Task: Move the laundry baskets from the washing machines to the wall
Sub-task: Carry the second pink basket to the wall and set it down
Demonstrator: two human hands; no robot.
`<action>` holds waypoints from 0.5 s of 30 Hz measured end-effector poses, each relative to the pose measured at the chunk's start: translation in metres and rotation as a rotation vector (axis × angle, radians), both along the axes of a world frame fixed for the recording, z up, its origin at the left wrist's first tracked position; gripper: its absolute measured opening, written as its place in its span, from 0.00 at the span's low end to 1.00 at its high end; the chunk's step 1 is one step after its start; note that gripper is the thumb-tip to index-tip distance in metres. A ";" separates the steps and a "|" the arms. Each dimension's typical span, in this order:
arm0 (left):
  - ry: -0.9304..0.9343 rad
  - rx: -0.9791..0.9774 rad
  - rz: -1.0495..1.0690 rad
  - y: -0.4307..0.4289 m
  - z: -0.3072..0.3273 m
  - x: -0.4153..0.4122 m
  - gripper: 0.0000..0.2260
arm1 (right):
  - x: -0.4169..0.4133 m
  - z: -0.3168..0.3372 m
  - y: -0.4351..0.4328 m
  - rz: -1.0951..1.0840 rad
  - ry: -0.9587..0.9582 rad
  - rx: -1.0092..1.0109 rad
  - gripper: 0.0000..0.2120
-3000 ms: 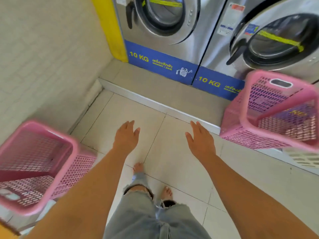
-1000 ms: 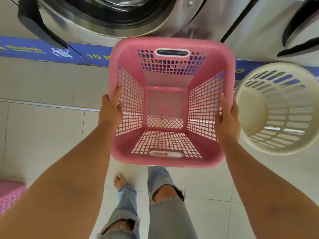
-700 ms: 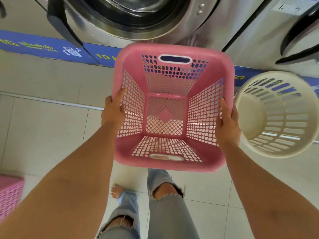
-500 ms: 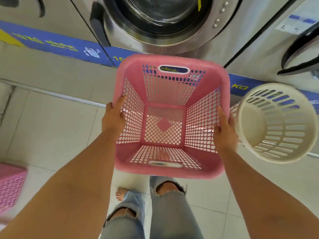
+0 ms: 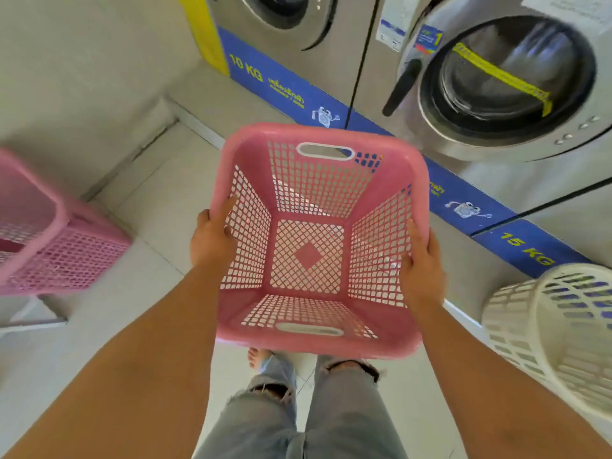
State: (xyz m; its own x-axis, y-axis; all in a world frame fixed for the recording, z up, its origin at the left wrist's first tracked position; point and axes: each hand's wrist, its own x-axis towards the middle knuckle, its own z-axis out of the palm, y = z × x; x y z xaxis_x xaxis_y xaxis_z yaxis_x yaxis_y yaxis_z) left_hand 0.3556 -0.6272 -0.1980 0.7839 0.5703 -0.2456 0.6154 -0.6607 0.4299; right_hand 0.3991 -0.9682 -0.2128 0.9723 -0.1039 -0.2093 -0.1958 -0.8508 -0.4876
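The left hand [image 5: 212, 240] and right hand [image 5: 422, 270] grip opposite rims of an empty pink basket [image 5: 318, 342], lifted above the pale tiled floor [image 5: 159, 193]. Washing machines [image 5: 496, 94] stand far right; a second pink basket [image 5: 59, 250] sits near the left wall [image 5: 82, 77], a white basket [image 5: 556, 326] right.

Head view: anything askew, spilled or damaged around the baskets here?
Nothing spilled or broken. The pink basket, held by the left hand and right hand, is empty and intact. The white basket at the right seems to lie tipped on its side by the washing machines, which looks odd.
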 end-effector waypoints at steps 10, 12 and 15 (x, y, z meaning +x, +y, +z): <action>-0.161 0.050 0.460 0.171 0.041 -0.140 0.23 | -0.021 0.032 0.213 0.348 -0.142 0.077 0.31; -0.200 0.089 0.475 0.198 0.051 -0.166 0.28 | -0.025 0.039 0.254 0.414 -0.206 0.111 0.31; -0.277 0.156 0.542 0.232 0.071 -0.197 0.30 | -0.029 0.054 0.313 0.488 -0.280 0.150 0.33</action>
State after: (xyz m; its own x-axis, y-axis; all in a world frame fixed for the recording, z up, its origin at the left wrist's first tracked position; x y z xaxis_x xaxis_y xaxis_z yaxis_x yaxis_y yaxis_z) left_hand 0.1589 -0.3948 -0.1273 0.3960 0.9172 0.0435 0.7602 -0.3540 0.5448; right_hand 0.3703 -0.6554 -0.1586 0.9205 0.3814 0.0846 0.3555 -0.7279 -0.5863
